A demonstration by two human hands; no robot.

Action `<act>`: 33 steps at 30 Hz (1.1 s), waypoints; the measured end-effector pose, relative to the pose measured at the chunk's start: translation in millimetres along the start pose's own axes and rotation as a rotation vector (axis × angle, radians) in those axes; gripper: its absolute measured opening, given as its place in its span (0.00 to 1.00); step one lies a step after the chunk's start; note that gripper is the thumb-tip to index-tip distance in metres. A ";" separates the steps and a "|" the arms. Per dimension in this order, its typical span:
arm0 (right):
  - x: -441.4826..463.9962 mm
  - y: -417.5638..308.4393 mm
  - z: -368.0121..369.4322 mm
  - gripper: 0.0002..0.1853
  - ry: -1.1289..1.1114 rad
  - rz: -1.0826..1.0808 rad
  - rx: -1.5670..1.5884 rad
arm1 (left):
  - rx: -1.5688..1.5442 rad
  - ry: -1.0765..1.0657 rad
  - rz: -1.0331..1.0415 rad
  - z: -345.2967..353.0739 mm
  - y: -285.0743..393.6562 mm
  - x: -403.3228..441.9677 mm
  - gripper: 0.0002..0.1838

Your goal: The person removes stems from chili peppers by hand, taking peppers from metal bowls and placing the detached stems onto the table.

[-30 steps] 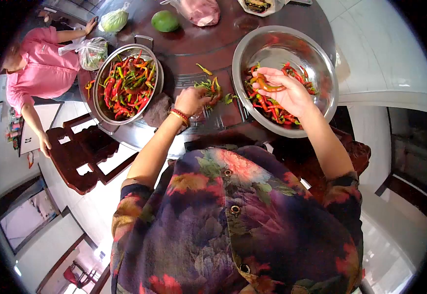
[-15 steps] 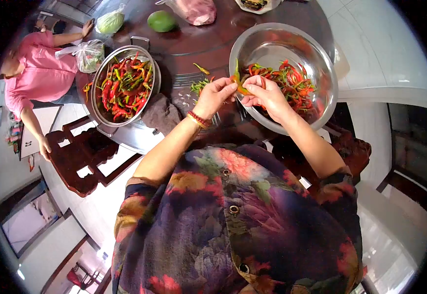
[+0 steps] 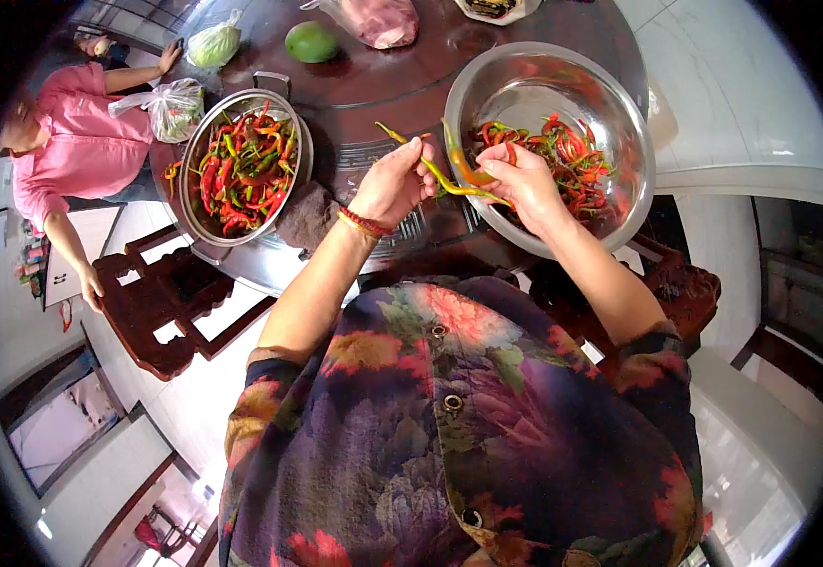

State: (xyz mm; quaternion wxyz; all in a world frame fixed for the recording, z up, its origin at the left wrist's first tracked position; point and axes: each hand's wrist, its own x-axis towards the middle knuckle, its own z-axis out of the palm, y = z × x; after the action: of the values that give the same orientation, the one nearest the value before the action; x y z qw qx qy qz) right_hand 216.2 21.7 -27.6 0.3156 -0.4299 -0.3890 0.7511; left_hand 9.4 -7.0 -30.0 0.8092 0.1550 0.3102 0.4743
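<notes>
My right hand [image 3: 528,189] is closed on chili peppers over the near left rim of a steel basin [image 3: 644,142]. One held chili pepper [image 3: 456,154] is orange and green and points up; a thin yellow-green chili pepper [image 3: 463,190] runs left to my left hand [image 3: 394,184]. The left fingers are pinched at that pepper's end, and a red-and-gold bracelet circles the wrist. Inside the basin lie many red and green chili peppers [image 3: 572,156]. Beyond my left fingers, a small yellowish chili pepper [image 3: 389,131] rests on the dark table.
Left on the table stands a steel pot [image 3: 307,156] filled with chili peppers, beside a dark cloth [image 3: 309,219]. Farther back are a green mango-like fruit [image 3: 311,42], bagged meat [image 3: 383,21] and bagged greens [image 3: 173,111]. A person in pink [image 3: 90,123] stands at left, touching a wooden chair [image 3: 152,302].
My hands have moved apart, the left one shifting left and slightly down. The yellow-green chili pepper now shows stretched between them, and the green scraps on the table are mostly covered.
</notes>
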 end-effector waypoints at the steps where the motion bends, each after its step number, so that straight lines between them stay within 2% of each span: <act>1: -0.1 2.6 2.1 0.08 0.013 -0.001 0.013 | -0.012 -0.017 0.006 0.2 -0.8 0.5 0.15; 4: -5.9 4.2 17.5 0.09 0.015 -0.008 0.095 | 0.002 -0.041 0.030 -2.9 -2.7 2.1 0.15; 7: -6.4 6.9 17.9 0.11 -0.215 0.197 0.248 | 0.135 0.011 0.077 -7.8 -2.8 2.3 0.14; 11: -10.0 10.5 28.4 0.11 -0.251 0.151 -0.036 | 0.304 0.112 0.150 -13.4 -5.1 3.7 0.12; 13: -10.9 8.9 32.0 0.12 -0.269 0.205 -0.044 | 0.552 0.252 0.237 -8.2 -7.1 1.3 0.11; 15: -6.9 19.5 36.2 0.11 -0.309 0.195 -0.078 | 0.819 0.243 0.362 -10.3 -7.2 1.7 0.12; 18: -7.9 28.1 45.5 0.10 -0.296 0.237 0.025 | 1.044 0.368 0.446 -12.3 -8.5 1.4 0.12; 19: -8.4 28.7 47.4 0.10 -0.282 0.268 0.023 | 1.025 0.368 0.457 -10.6 -8.5 0.9 0.12; 20: -8.7 29.4 48.8 0.09 -0.255 0.235 -0.041 | 1.005 0.369 0.467 -8.3 -8.3 -1.8 0.12; 24: -7.7 40.4 56.6 0.08 -0.121 0.054 0.036 | 0.971 0.412 0.515 -7.4 -8.2 -2.2 0.13; 27: -10.9 34.3 65.4 0.09 -0.031 0.010 -0.100 | 1.011 0.436 0.575 -20.8 -14.6 4.4 0.15; 28: -13.5 29.5 67.8 0.10 -0.012 -0.079 -0.247 | 1.006 0.451 0.585 -20.2 -14.8 4.3 0.15; 29: -13.8 30.6 70.4 0.10 0.004 -0.092 -0.246 | 1.001 0.466 0.596 -19.2 -15.1 3.5 0.15; 31: -5.5 44.9 74.8 0.09 0.056 -0.474 -0.431 | 0.708 0.476 0.433 -1.2 -12.5 -4.7 0.15; 32: -5.1 45.4 73.6 0.08 0.035 -0.434 -0.493 | 0.602 0.491 0.383 6.4 -15.1 -6.5 0.17; 33: -6.6 39.3 75.4 0.08 0.030 -0.531 -0.559 | 0.496 0.505 0.332 9.8 -16.8 -7.2 0.19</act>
State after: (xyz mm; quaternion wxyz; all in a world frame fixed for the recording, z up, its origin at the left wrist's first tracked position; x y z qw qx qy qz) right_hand 146.3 -26.9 -33.8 0.3754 -0.3948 -0.6717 0.5020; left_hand 24.5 -21.2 -29.2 0.5576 0.2725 0.5755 0.5325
